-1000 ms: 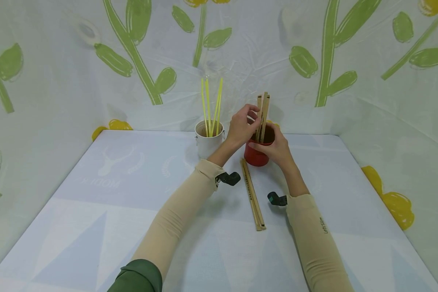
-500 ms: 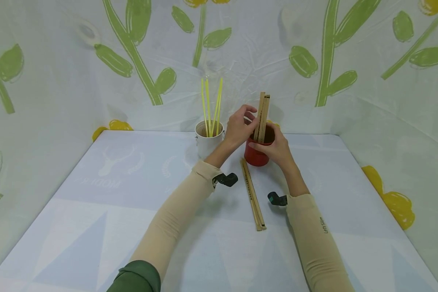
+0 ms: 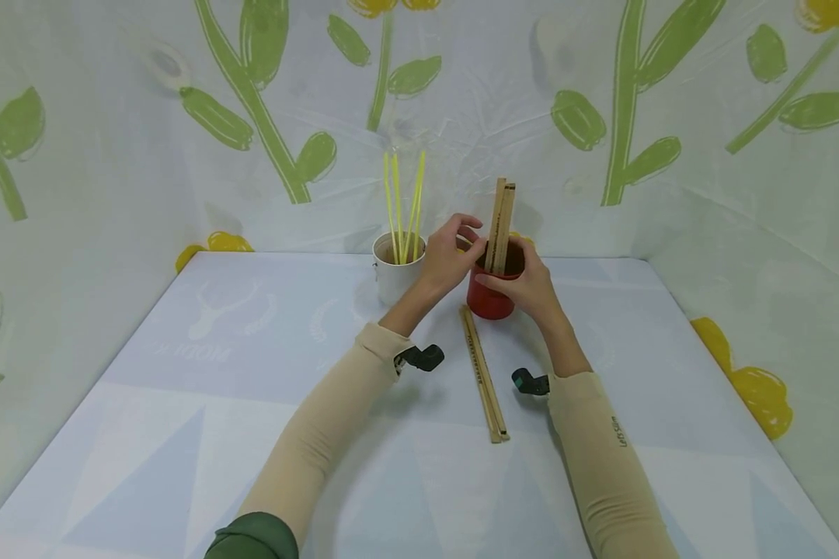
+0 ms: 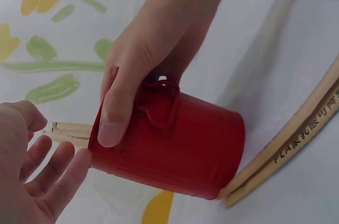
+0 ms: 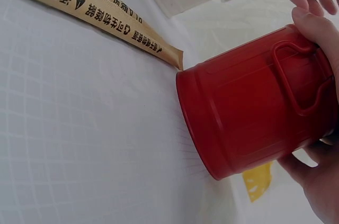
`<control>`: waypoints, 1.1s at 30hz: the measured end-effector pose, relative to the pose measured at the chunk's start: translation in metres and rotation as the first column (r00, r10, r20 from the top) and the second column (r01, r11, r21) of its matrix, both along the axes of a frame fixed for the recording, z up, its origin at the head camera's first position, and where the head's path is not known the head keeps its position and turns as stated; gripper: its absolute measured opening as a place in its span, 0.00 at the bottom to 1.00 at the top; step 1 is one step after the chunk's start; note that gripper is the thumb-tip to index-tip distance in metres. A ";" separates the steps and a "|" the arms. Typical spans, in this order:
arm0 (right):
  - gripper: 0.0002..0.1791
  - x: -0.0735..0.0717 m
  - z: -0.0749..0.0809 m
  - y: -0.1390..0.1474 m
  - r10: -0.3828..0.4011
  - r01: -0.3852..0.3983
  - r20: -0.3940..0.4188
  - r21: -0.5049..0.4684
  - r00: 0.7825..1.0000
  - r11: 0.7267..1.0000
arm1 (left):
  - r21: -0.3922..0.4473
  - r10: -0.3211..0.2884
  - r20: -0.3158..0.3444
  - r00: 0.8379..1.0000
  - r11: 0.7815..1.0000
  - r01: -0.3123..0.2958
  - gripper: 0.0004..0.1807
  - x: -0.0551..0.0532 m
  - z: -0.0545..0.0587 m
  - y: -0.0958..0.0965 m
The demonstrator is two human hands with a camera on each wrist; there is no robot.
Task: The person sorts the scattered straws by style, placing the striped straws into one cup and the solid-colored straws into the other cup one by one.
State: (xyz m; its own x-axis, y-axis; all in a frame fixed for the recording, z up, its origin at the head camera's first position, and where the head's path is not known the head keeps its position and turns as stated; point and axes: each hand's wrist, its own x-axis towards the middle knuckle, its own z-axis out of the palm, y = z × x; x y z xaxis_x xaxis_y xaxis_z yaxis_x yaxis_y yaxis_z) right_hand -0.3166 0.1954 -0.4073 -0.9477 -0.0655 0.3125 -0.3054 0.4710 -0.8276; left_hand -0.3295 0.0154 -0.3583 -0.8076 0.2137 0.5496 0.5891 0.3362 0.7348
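Note:
My right hand (image 3: 533,286) grips the small red bucket (image 3: 491,304) at its rim, thumb along the outer wall near the wire handle (image 5: 283,78). Several straws in brown paper wrappers (image 3: 500,225) stand upright in this bucket, leaning together. My left hand (image 3: 450,255) is just left of the rim, its fingers loosely bent with nothing between them. In the left wrist view, its fingertips (image 4: 80,159) are right at the bucket's mouth. More paper-wrapped straws (image 3: 485,378) lie on the table in front of the red bucket, printed with dark lettering.
A white bucket (image 3: 395,286) holding several yellow sticks (image 3: 396,202) stands to the left of the red one, close to my left hand. Behind both, a flower-patterned sheet (image 3: 489,93) rises at the table's back edge. The pale, patterned tabletop (image 3: 147,341) spreads out on both sides.
The straws in the red bucket have come together into one bundle. My left hand has let go of them and moved down and left. My right hand stays on the bucket.

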 end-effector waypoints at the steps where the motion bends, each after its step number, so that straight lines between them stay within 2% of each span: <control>1: 0.49 0.000 0.000 0.000 0.000 0.000 0.002 -0.001 1.000 1.000 | -0.005 -0.001 0.002 1.000 1.000 0.001 0.13 0.001 -0.002 -0.001; 8: 0.49 0.000 -0.002 0.000 0.001 -0.001 0.003 -0.006 1.000 1.000 | -0.020 -0.024 -0.005 1.000 1.000 0.024 0.13 0.012 -0.012 -0.006; 16: 0.47 -0.003 -0.002 0.001 0.008 -0.008 -0.016 -0.008 1.000 1.000 | -0.088 -0.054 -0.030 0.998 0.995 0.051 0.12 0.026 -0.020 -0.014; 23: 0.48 -0.002 -0.002 0.001 0.004 -0.004 -0.006 -0.009 1.000 1.000 | -0.105 -0.112 -0.003 0.994 0.988 0.111 0.10 0.036 -0.028 -0.022; 26: 0.48 -0.001 -0.001 0.000 0.004 -0.004 -0.010 -0.001 1.000 1.000 | -0.119 -0.135 -0.007 0.991 0.984 0.133 0.11 0.040 -0.030 -0.025; 33: 0.49 0.000 -0.001 -0.001 -0.002 0.002 -0.010 0.006 1.000 1.000 | -0.143 -0.181 -0.067 0.981 0.975 0.170 0.13 0.048 -0.026 -0.032</control>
